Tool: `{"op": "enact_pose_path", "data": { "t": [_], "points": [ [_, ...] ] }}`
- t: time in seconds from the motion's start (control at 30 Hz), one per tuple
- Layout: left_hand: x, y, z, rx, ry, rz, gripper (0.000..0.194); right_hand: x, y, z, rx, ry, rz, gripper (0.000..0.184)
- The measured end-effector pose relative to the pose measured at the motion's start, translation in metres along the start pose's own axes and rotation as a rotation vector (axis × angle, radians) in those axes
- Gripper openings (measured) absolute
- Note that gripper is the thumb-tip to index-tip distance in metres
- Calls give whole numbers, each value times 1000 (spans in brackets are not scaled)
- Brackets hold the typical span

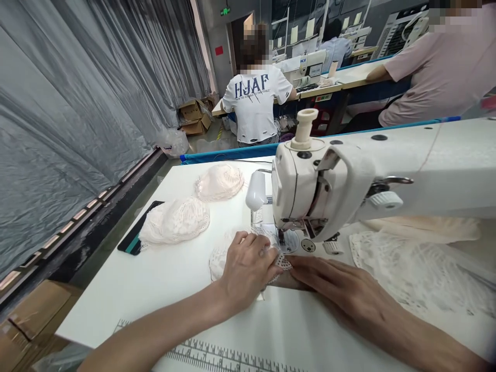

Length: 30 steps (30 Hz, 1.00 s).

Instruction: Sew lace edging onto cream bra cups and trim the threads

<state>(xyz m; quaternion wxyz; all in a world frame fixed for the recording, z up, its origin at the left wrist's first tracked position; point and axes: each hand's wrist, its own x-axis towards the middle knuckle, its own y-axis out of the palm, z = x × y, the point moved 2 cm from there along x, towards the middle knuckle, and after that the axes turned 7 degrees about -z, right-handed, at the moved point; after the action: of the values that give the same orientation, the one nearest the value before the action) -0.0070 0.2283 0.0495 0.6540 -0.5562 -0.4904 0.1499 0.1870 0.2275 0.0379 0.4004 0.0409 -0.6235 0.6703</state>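
Observation:
My left hand is closed on a white lace bra cup beside the needle of a white sewing machine. Thumb and fingers pinch the lace near its scalloped edge, just in front of the presser foot. My right hand reaches in from the right with its fingers together and pointing left. Its fingertips touch the lace edge; whether they grip it is hidden. Part of the cup lies under my left hand, out of sight.
Two lace cup piles lie at the table's left, one over a dark flat object. More lace pieces lie right of the needle. A printed ruler runs along the front. Co-workers sit beyond the table.

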Motion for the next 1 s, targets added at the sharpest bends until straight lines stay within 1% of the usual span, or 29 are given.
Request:
{"op": "enact_pose_path", "data": {
  "t": [0.1, 0.2, 0.53, 0.87, 1.0],
  "points": [
    [0, 2, 0, 29, -3, -3, 19, 1, 1, 1, -4, -22, 20, 36],
    [-1, 4, -1, 53, -10, 18, 18, 0, 2, 2, -7, -43, 25, 34],
    [-2, 7, -1, 89, 13, 39, 19, -3, 6, 3, -131, -162, 69, 37],
    [2, 6, 4, 45, 60, 66, 13, -1, 7, 6, -161, -163, -3, 36],
    [7, 8, 8, 15, 73, 47, 13, -1, 8, 5, -212, -166, -12, 38]
  ]
}}
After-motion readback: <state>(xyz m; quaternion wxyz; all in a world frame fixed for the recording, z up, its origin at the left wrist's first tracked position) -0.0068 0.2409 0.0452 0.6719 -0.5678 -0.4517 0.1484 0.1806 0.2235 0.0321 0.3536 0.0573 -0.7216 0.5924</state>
